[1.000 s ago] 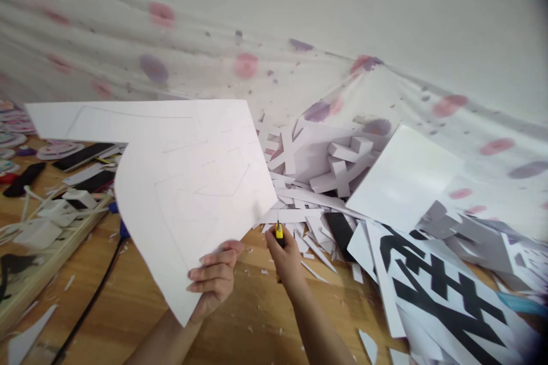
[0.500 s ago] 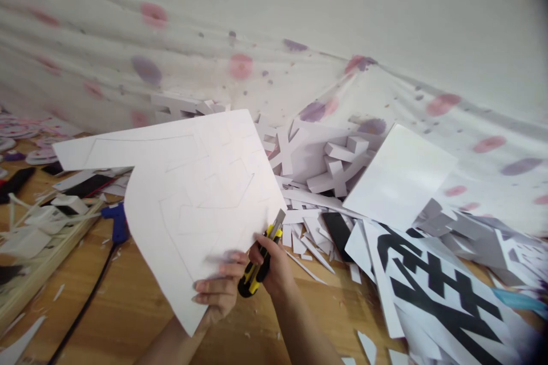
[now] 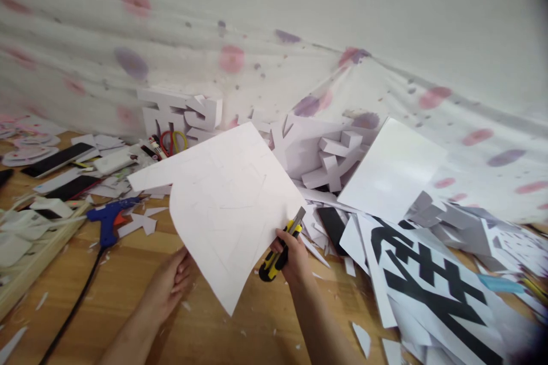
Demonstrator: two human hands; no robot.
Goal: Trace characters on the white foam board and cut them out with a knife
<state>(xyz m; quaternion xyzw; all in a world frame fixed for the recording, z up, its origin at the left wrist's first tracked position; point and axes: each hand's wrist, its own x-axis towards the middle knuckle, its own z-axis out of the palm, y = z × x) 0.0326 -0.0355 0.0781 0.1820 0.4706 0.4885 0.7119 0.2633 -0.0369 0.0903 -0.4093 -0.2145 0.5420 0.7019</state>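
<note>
My right hand (image 3: 293, 254) is wrapped round a yellow and black utility knife (image 3: 278, 256), its blade out and pointing up to the right. The fingertips of that hand also meet the right edge of a large white board (image 3: 231, 199) with faint pencil lines. The board is tilted above the table, with a long arm on the left and a pointed lower corner. My left hand (image 3: 173, 279) is by the board's lower left edge, its fingers curled in with nothing visible in them. Whether its fingertips touch the board I cannot tell.
A blue glue gun (image 3: 107, 219) lies on the left, near a power strip (image 3: 38, 262). White cut-out shapes (image 3: 184, 111) and scissors (image 3: 173, 141) are at the back. To the right are a leaning white panel (image 3: 389, 171), offcuts and a sheet with black characters (image 3: 432, 274).
My left hand has let go of the board's lower part and moved left. The board has shifted right in view and turned, with my right hand and the utility knife moving right too.
</note>
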